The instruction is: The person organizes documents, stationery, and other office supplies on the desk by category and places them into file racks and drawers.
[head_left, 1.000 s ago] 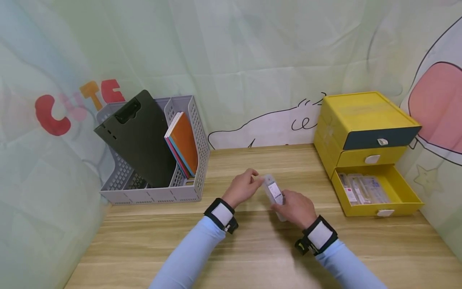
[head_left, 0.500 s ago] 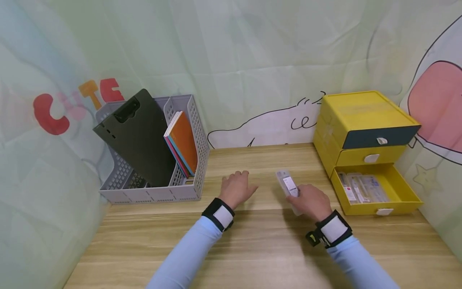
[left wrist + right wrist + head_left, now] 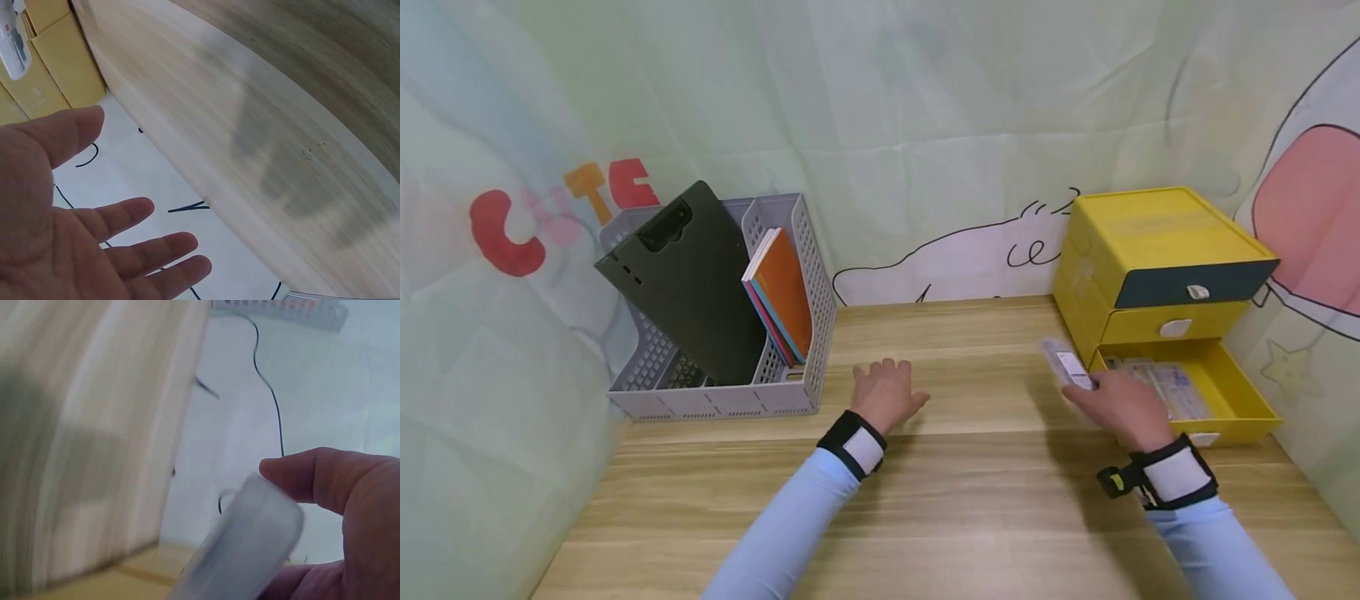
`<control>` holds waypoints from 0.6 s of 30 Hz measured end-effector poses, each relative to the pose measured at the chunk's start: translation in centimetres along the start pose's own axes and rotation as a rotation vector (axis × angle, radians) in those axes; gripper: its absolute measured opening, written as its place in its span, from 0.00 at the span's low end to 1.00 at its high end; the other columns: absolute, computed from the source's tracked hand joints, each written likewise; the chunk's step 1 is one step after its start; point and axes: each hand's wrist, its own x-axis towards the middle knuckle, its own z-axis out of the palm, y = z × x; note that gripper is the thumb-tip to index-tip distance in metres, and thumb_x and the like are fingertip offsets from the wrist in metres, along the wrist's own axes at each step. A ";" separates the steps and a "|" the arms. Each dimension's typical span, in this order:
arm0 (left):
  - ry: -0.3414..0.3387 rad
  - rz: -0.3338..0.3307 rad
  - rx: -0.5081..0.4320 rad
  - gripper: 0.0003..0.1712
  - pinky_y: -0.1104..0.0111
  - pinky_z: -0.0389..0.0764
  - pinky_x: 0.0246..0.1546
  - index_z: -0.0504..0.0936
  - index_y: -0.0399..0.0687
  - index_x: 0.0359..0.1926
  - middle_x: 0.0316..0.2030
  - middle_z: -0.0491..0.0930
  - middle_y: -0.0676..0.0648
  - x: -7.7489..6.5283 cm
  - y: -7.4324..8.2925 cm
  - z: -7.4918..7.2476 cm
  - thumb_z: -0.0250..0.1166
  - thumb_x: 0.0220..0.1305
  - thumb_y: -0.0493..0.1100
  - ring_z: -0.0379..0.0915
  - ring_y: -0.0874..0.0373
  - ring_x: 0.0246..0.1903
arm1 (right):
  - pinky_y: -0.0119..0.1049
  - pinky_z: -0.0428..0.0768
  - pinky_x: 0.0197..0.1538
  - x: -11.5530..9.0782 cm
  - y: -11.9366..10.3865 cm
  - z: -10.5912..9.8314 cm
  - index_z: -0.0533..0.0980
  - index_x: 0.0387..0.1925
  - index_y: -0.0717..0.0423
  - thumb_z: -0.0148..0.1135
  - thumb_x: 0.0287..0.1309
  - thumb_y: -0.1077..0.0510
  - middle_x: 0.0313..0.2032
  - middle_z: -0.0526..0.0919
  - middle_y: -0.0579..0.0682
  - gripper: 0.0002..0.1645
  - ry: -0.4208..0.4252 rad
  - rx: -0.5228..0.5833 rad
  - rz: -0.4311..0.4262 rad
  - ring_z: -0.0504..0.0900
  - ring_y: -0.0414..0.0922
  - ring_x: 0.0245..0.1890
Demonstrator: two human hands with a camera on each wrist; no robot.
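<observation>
In the head view my right hand grips a slim clear plastic case with a white label, held above the table beside the drawer unit. The right wrist view has the frosted case up close, blurred, with my thumb at its edge and my other fingers mostly hidden behind it. My left hand is over the middle of the table with its fingers spread, holding nothing. Its palm faces the camera in the left wrist view. Beyond my right hand, the lowest yellow drawer stands pulled out, with several clear cases inside.
The yellow drawer unit has a dark top drawer front and white pulls. On the left stands a grey perforated file holder with a black clipboard and thin notebooks. A printed cloth hangs behind the wooden table.
My right hand has carried the clear case rightward to the open drawer's side. My left hand has come away from the case, moved slightly left and spread its fingers.
</observation>
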 end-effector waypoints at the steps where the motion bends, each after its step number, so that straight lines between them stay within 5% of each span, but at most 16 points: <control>1: -0.002 -0.001 0.001 0.32 0.38 0.64 0.59 0.80 0.41 0.54 0.48 0.80 0.37 0.0 0.0 0.0 0.65 0.64 0.63 0.76 0.40 0.50 | 0.41 0.70 0.27 -0.1 0.5 -0.4 0.74 0.49 0.73 0.55 0.66 0.40 0.30 0.76 0.60 0.36 0.003 -0.014 0.001 0.74 0.53 0.29; 13: -0.009 0.002 -0.012 0.32 0.38 0.66 0.58 0.80 0.41 0.54 0.48 0.81 0.37 -0.1 0.0 0.3 0.64 0.64 0.63 0.77 0.40 0.50 | 0.44 0.74 0.30 -1.2 6.1 -4.6 0.66 0.57 0.81 0.50 0.67 0.35 0.39 0.76 0.71 0.47 -0.055 -0.054 0.078 0.74 0.59 0.33; 18: -0.028 -0.004 -0.026 0.34 0.38 0.66 0.58 0.79 0.40 0.57 0.51 0.80 0.36 -0.1 0.1 0.3 0.64 0.64 0.63 0.76 0.39 0.52 | 0.42 0.73 0.26 -1.3 7.7 -5.6 0.71 0.40 0.79 0.47 0.68 0.34 0.26 0.75 0.63 0.44 0.010 -0.118 0.223 0.74 0.55 0.26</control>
